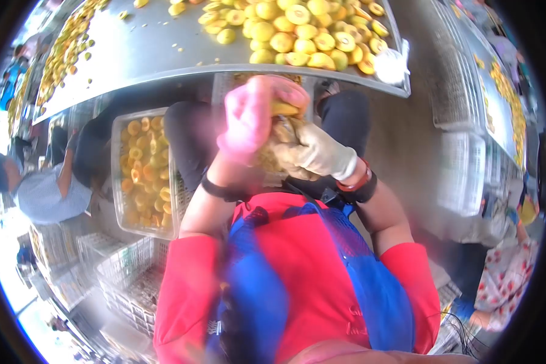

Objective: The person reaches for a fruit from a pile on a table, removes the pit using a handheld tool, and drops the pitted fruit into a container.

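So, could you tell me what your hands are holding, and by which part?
The pink-gloved left hand wraps around the middle of a yellow fruit. The white-gloved right hand touches it from below; whether it grips anything cannot be told.

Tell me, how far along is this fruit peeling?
Done: peeled yellow fruits heaped on the steel table, more in the crate. In hand: one fruit gripped by the pink-gloved left hand, white-gloved right hand against it. Left: no unpeeled stock shows.
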`<move>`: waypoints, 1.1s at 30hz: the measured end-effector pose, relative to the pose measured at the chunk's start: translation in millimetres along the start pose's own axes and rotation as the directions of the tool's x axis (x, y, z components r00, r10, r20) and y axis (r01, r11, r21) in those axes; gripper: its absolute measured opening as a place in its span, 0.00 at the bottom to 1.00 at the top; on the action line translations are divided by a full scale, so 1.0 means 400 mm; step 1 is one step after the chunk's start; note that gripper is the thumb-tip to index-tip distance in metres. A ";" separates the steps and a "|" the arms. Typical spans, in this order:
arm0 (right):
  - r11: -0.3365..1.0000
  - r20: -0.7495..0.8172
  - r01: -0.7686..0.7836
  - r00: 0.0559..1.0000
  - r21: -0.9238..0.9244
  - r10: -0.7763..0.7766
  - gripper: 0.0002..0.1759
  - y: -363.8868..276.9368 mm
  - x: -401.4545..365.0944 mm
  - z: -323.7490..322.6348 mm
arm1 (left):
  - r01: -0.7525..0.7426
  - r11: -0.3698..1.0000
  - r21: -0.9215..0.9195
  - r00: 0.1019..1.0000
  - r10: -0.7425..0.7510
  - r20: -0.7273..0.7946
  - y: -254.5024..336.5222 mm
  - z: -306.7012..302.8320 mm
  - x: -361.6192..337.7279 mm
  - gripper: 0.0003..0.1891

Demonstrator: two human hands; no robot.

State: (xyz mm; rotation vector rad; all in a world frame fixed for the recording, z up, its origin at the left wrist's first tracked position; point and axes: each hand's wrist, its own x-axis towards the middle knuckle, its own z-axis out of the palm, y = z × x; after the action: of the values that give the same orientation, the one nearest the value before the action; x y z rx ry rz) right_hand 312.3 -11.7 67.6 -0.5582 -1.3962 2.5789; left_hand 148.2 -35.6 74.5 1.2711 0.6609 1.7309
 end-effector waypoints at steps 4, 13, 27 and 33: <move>0.791 -0.161 0.165 0.935 -0.589 -0.315 0.08 0.029 0.022 0.026 | 0.074 0.991 0.109 0.996 -0.078 0.035 0.008 -0.020 -0.012 0.26; 0.967 -0.047 -0.253 0.966 0.007 0.253 0.13 0.007 0.012 0.025 | 0.329 0.904 0.273 0.907 -0.383 0.173 0.028 -0.074 -0.019 0.21; 0.535 -0.113 0.201 0.861 -0.820 -0.496 0.05 0.115 0.128 0.072 | 0.170 0.973 -0.153 0.662 -0.228 -0.714 0.079 -0.275 -0.017 0.30; 0.327 -0.386 -0.298 0.889 -0.897 -0.247 0.14 0.256 0.178 -0.104 | 0.404 0.788 0.464 0.344 0.339 -0.875 0.102 -0.733 -0.158 0.22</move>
State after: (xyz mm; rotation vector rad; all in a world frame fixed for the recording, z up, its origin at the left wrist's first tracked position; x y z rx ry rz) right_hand 267.1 -14.2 -55.9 -1.2224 -2.5650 1.0939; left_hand -133.8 -89.2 -22.3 0.3753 2.1172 2.2268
